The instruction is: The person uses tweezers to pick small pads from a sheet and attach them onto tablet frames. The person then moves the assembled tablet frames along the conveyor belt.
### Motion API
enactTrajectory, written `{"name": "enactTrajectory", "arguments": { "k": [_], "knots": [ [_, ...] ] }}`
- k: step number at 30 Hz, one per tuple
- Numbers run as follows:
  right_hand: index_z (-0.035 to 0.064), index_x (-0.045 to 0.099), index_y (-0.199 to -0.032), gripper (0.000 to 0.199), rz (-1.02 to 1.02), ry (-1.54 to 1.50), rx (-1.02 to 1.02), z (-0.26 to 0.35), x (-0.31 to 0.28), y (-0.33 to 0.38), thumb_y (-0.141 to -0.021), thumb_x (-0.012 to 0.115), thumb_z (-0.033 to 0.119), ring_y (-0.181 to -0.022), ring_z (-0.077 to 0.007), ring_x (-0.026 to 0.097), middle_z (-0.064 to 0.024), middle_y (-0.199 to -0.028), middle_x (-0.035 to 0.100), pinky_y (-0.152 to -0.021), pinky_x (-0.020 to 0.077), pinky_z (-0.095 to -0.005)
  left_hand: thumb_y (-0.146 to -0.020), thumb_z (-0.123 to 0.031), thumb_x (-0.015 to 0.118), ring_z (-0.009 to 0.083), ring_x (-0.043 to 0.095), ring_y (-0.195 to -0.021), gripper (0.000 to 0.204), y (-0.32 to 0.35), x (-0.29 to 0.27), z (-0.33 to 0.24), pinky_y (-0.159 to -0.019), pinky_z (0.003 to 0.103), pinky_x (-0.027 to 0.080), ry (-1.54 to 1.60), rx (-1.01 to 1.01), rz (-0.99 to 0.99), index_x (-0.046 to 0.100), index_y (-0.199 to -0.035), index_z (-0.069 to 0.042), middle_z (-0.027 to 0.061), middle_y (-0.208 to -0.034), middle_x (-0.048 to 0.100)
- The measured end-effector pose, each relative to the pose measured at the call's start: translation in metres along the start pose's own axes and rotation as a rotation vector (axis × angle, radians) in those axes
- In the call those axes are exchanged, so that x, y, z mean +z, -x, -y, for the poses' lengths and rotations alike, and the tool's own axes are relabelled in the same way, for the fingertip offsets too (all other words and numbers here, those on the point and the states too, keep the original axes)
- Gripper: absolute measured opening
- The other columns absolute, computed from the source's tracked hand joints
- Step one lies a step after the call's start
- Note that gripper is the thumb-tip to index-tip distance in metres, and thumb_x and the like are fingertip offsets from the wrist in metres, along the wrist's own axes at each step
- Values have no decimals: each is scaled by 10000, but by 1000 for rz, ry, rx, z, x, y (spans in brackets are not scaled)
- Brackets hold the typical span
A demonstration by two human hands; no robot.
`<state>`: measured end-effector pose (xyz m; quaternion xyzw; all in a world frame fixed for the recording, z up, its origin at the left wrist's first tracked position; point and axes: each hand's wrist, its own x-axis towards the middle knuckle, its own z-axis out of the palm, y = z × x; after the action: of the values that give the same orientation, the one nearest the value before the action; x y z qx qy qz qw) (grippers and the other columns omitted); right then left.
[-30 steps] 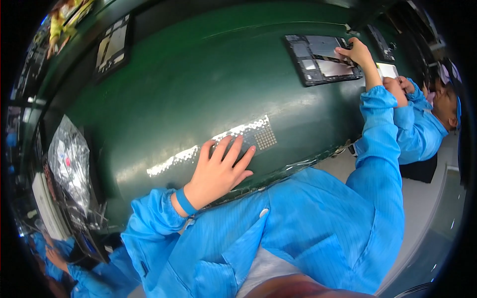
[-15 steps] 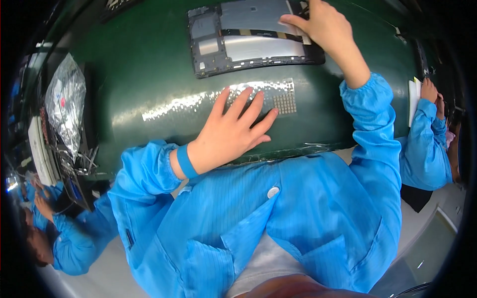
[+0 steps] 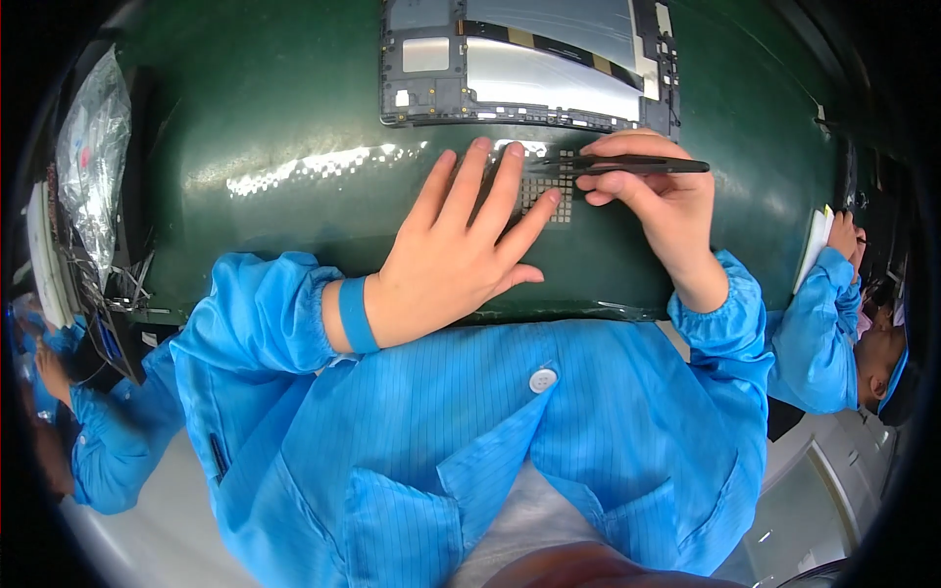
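My left hand (image 3: 456,235) lies flat with its fingers spread over a clear sheet of small square pieces (image 3: 549,209). In my right hand (image 3: 667,191) is a pair of black tweezers (image 3: 642,165), pinched between thumb and fingers. The tweezers' tips point left, over the sheet just beside my left fingertips. Beyond both hands lies a tablet-like device housing (image 3: 421,93), opened up, with silver panels and a dark flat ribbon cable (image 3: 529,41) across it. The far edge of the housing is cut off by the picture.
On the left of the green work surface (image 3: 265,230) sits a clear plastic bag (image 3: 95,162), with trays and loose metal bits close by. A co-worker in blue (image 3: 818,343) sits at the right, another (image 3: 118,441) at the left.
My right hand has come back from the device housing toward me and now holds tweezers over the sheet. My left hand stays spread on the sheet.
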<state>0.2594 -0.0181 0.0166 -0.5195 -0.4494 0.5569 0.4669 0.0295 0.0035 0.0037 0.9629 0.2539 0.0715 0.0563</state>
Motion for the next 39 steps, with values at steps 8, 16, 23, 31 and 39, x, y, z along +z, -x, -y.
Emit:
{"name": "enactTrajectory", "arguments": {
  "k": [8,16,23,31,39],
  "knots": [
    [-73,588,-1020,223,-8,57,-46,-16,6,-1,-817,679,-55,-890,-212,681,-166,-1010,662,-794,569,-289,-677,-586,632,432,423,-1264,818,1,3,0,-1036,527,377,13,-10,11,476,-1389,-213,232,-1399,415],
    [-63,596,-1013,211,-22,86,-75,-17,7,-3,-821,681,-46,-881,-206,685,-162,-957,679,-779,565,-284,-677,-596,613,431,434,-1256,815,0,3,1,-1040,530,371,-17,-4,21,479,-1390,-223,235,-1393,426],
    [-60,632,-946,187,55,412,-323,-19,6,0,-781,719,-46,-857,-216,691,-149,-936,684,-772,564,-291,-670,-591,625,425,433,-1261,786,1,3,1,-1039,526,373,-15,-23,-11,515,-1351,-215,230,-1397,424],
    [-60,576,-1039,192,-23,121,-327,-3,11,-31,-859,641,-44,-794,-180,678,-157,-961,667,-730,562,-264,-686,-600,635,486,407,-1252,727,4,7,0,-1003,631,343,13,-59,-69,556,-1282,-191,294,-1370,410],
    [-51,579,-1048,219,-57,173,-342,-9,7,-35,-844,657,-50,-823,-190,679,-151,-953,661,-772,561,-272,-685,-604,645,488,382,-1271,724,3,10,0,-1006,644,326,43,-71,-81,556,-1276,-197,294,-1384,394]
  ]
}}
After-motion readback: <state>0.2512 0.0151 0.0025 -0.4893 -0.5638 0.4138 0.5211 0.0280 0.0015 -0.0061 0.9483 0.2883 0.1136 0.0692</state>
